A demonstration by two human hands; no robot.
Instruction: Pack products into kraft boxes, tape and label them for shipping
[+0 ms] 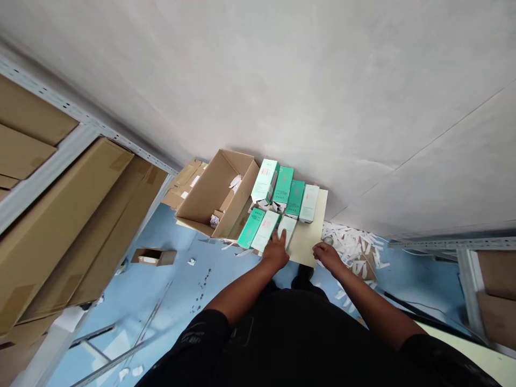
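My left hand (276,252) rests on the near end of a small white box (287,226), its fingers around that end. Beside this box lie a white box with pink print (265,228) and a green box (250,228). Behind them is another row: a larger white box (264,180), two green boxes (283,185) and a white box (309,202). All sit on a pale board (304,242). At the board's right edge is my right hand (327,256), fingers curled together; whether something is inside them is hidden.
An open cardboard carton (215,191) with crumpled paper inside stands left of the boxes. White paper strips (350,244) litter the blue floor (181,285) at right. Shelves with cartons (80,236) stand at left. A wall (302,97) rises behind; a small open carton (154,256) lies on the floor.
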